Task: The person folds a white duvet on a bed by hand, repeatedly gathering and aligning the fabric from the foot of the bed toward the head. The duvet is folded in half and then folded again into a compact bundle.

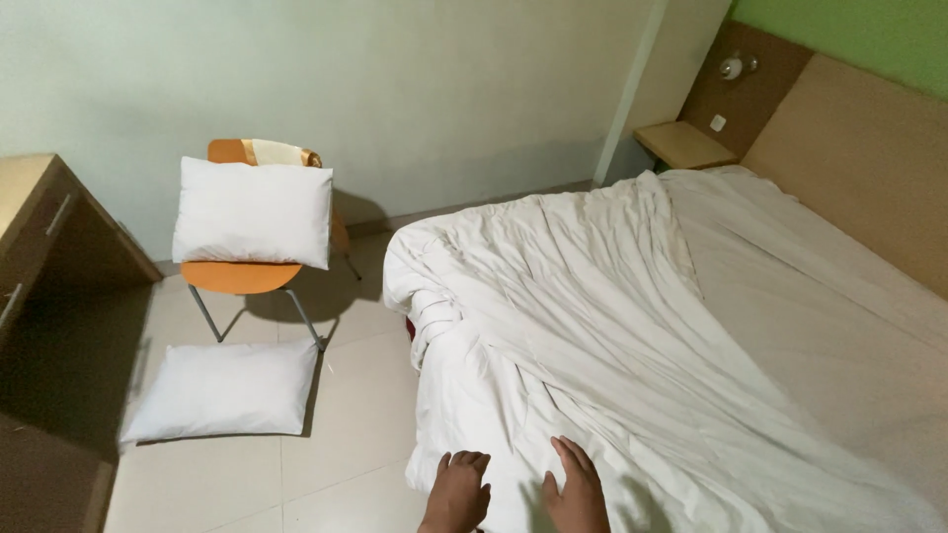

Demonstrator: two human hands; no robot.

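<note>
White cotton fills most of the view. At 9 o'clock stands a desk [44, 247]; toward 10 an orange chair [247, 271] bears one pillow [254, 211], and a second pillow [222, 390] lies on the floor [336, 474] below it. At 6 o'clock both hands press flat on the duvet [592, 326]: the left hand [457, 494] and, just beside it, the right hand [576, 491], each with fingers spread and gripping nothing. The duvet lies rumpled across the bed's near corner, bunched thick at 7 o'clock and running up toward the headboard [869, 148] at 2. Smoothing well likely means sweeping the palms outward along the creases, not against them. Wrists are cut off by the frame's lower edge; whatever lies under the folds is hidden.
</note>
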